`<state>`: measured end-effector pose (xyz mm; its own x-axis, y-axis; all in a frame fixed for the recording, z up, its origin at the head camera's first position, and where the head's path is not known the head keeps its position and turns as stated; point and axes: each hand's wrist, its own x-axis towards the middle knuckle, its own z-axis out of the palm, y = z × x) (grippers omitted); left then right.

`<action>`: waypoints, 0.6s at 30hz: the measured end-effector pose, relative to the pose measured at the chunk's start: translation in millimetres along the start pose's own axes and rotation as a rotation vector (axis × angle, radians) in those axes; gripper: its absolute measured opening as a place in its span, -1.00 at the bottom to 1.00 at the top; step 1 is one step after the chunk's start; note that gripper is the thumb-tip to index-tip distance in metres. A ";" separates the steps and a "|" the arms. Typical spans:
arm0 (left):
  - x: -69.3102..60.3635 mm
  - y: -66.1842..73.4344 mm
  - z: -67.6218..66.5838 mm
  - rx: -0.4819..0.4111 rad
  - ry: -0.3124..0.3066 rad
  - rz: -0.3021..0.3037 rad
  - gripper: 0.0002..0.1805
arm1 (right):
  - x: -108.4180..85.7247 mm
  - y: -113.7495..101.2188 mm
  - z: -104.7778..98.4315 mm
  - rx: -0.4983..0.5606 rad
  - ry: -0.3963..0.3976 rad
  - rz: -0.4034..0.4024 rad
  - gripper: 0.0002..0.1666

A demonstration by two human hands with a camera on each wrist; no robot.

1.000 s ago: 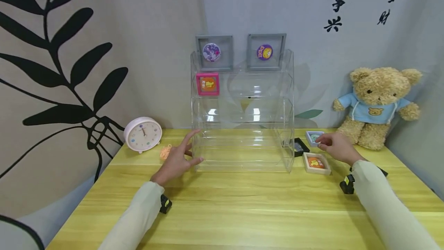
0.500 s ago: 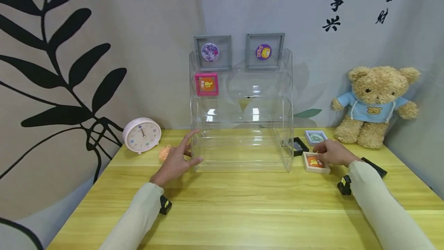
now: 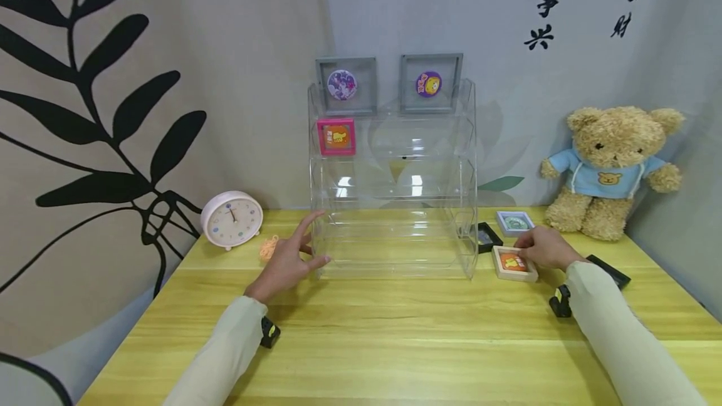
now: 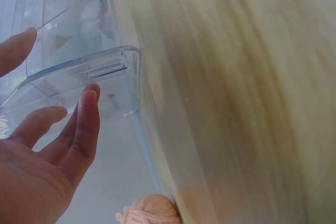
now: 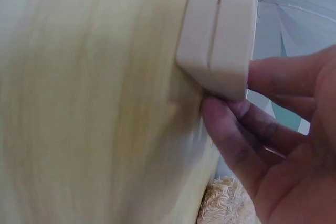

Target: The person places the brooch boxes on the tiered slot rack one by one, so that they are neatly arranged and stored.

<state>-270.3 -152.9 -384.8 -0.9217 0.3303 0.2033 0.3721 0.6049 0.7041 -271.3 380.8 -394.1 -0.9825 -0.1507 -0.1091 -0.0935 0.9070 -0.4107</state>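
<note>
A clear acrylic tiered rack (image 3: 395, 262) stands mid-table. My left hand (image 3: 287, 265) is at its left side, fingers spread. In the left wrist view this hand (image 4: 47, 161) has its thumb over the front and its fingers by the side panel (image 4: 79, 66); firm contact is unclear. On the right, my right hand (image 3: 546, 248) pinches the near-right corner area of a cream square display frame (image 3: 510, 274) with an orange picture. The right wrist view has the thumb and fingertips of that hand (image 5: 283, 135) at the corner of the cream frame (image 5: 231, 40), its lower edge against the table.
Two grey frames (image 3: 370, 102) and a pink frame (image 3: 320, 138) stand on the rack's upper tiers. Beside the cream frame lie a black frame (image 3: 496, 240) and a pale blue frame (image 3: 514, 232). A teddy bear (image 3: 609, 180), clock (image 3: 232, 219) and peach yarn ball (image 3: 267, 248) stand around.
My right hand has left the pale blue frame, moving nearer to the cream frame, and its fingertips are now at that frame. The left hand has stayed put.
</note>
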 end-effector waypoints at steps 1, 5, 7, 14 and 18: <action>0.4 -0.1 -0.1 0.000 0.000 0.002 0.03 | -0.5 -0.3 -0.3 0.007 0.004 0.004 -0.75; 1.2 -1.7 0.6 0.002 0.002 0.002 0.03 | -3.2 -0.5 -1.0 0.039 0.037 0.005 -0.71; 1.0 -2.3 0.9 0.001 0.002 0.004 0.03 | -5.4 -0.7 -1.1 0.056 0.074 -0.002 -0.69; 0.3 -1.8 0.5 -0.009 0.007 0.013 0.02 | -14.2 -1.6 -3.6 0.248 0.136 0.010 -0.63; 0.6 -2.0 0.2 -0.022 0.002 0.005 0.01 | -18.0 -2.8 -8.3 0.398 0.117 0.040 -0.56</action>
<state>-271.6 -153.8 -386.2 -0.9201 0.3319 0.2080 0.3741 0.5875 0.7175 -254.6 384.3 -383.4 -0.9979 -0.0520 -0.0375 -0.0083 0.6850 -0.7285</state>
